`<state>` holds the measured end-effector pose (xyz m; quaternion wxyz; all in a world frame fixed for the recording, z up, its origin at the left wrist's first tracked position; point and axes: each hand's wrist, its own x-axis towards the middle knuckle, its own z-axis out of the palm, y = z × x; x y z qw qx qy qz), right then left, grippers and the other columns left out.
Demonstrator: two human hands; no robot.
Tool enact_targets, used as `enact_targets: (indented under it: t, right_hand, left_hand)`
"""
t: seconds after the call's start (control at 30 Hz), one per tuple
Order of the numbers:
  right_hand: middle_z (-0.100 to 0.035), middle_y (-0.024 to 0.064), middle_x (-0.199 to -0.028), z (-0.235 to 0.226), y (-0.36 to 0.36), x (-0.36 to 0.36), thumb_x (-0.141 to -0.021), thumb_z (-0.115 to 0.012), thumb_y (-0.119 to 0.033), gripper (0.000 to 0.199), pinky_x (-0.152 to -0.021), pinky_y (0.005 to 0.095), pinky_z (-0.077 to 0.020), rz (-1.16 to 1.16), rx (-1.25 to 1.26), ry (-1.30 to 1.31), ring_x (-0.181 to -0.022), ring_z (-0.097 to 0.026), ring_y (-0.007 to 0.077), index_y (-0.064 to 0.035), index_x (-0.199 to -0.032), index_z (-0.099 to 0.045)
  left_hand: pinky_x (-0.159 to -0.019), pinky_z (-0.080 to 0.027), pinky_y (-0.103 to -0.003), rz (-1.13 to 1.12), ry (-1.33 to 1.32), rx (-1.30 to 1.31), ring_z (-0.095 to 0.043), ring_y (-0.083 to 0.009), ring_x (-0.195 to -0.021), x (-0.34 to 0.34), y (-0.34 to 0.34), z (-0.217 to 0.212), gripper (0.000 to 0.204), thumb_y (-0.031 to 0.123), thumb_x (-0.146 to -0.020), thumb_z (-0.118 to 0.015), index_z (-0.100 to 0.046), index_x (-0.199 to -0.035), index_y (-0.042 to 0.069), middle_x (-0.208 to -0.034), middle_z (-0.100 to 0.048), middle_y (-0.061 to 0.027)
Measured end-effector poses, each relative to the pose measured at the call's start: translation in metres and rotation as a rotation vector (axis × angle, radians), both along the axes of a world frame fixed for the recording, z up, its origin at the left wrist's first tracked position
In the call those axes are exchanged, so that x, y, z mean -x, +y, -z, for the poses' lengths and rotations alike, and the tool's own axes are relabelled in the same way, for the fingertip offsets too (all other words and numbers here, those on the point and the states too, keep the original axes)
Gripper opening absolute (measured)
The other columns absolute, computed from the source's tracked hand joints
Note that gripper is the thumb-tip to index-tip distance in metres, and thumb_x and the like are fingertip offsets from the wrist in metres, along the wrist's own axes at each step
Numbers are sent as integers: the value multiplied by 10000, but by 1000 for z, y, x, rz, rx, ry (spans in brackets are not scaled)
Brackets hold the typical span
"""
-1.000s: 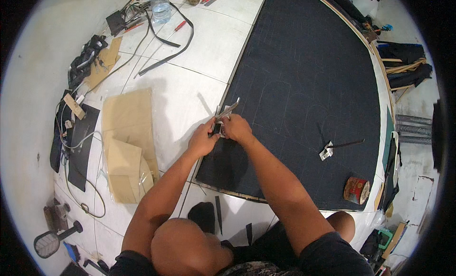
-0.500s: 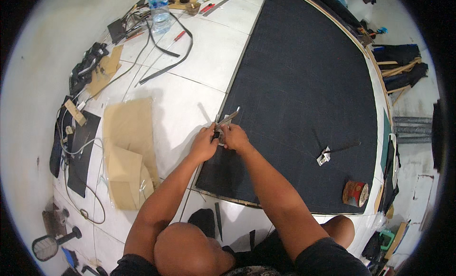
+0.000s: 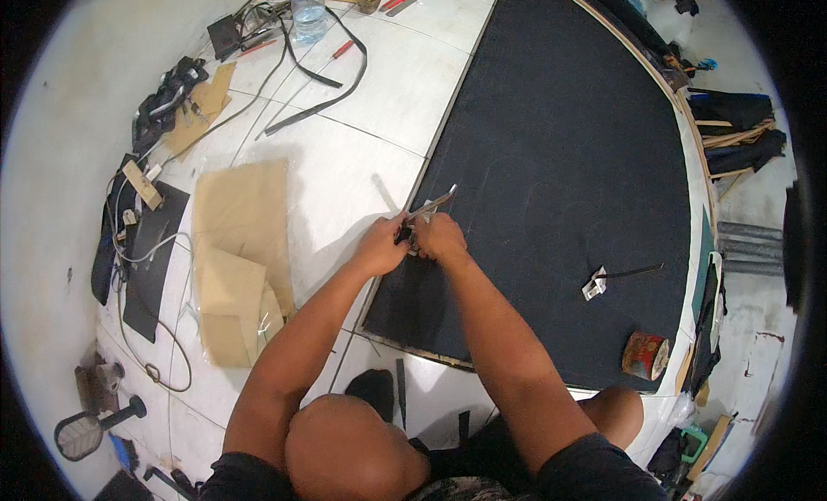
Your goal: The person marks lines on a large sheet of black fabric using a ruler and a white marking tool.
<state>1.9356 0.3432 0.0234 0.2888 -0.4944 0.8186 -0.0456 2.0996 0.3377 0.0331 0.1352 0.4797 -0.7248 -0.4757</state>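
Observation:
Both of my hands meet over the left edge of a large black-covered panel (image 3: 560,156). My left hand (image 3: 382,245) is closed, its fingers against a small dark piece (image 3: 403,233). My right hand (image 3: 441,237) is also closed, pressed up beside it. A slim grey metal tool (image 3: 435,202) with a shiny tip sticks out past the fingers, slanting up to the right. My fingers cover its lower part, so its kind and which hand grips it are unclear. Something pale and crumpled shows around the right fingertips.
On the panel's right side stand a red can (image 3: 644,354) and a dark thin tool (image 3: 633,272) on a white scrap. To the left lies a beige sheet in clear plastic (image 3: 241,234). Cables, black strips (image 3: 336,105) and a water bottle (image 3: 307,14) lie farther off.
The whole view has shifted, so most things sit slightly farther right or higher. My hands stay together at the panel edge, the metal tool still slanting between them.

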Motion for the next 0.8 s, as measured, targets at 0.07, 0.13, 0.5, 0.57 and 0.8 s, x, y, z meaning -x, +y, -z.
enact_targets:
  t: [0.07, 0.13, 0.5, 0.57, 0.8]
  right_hand:
    - [-672, 134, -642, 7, 1, 2, -965, -446, -356, 476, -689, 393, -551, -5, 9, 7, -668, -705, 270, 42, -885, -693]
    - [-669, 136, -642, 1, -7, -2, -966, -461, -353, 474, -662, 389, -553, -44, 15, -57, -654, -700, 263, 46, -849, -688]
    - [-640, 144, -581, -23, -15, 1, -867, -604, -295, 346, -577, 391, -551, 78, -146, -503, -543, -666, 299, 8, -719, -683]
    - [-650, 150, -601, -10, -13, 4, -862, -601, -276, 319, -601, 398, -553, 12, -163, -421, -579, -679, 308, -2, -722, -683]
    - [-692, 160, -731, -26, 1, -2, -833, -607, -226, 222, -705, 435, -558, -462, -55, -137, -711, -706, 330, -27, -804, -700]
  left_hand:
    - [-970, -442, -437, 20, -34, 15, -545, -387, -1094, 2, 1, -5, 684, 143, -814, -658, -412, -1440, 17, -1148, -540, -240]
    - [-980, -437, -446, 15, -57, 66, -541, -395, -1113, -1, -5, -3, 692, 141, -820, -653, -393, -1447, 8, -1163, -537, -247]
    - [-952, -446, -453, 44, 0, 144, -533, -415, -1093, -5, 3, 0, 660, 107, -861, -622, -367, -1462, 9, -1158, -521, -237]
    - [-951, -446, -453, 60, -22, 117, -534, -413, -1092, -3, 5, 3, 651, 101, -867, -613, -365, -1462, 7, -1157, -523, -234]
    - [-984, -439, -452, 32, 50, 181, -516, -423, -1142, -5, 11, -1, 656, 51, -845, -589, -347, -1450, -29, -1241, -512, -258]
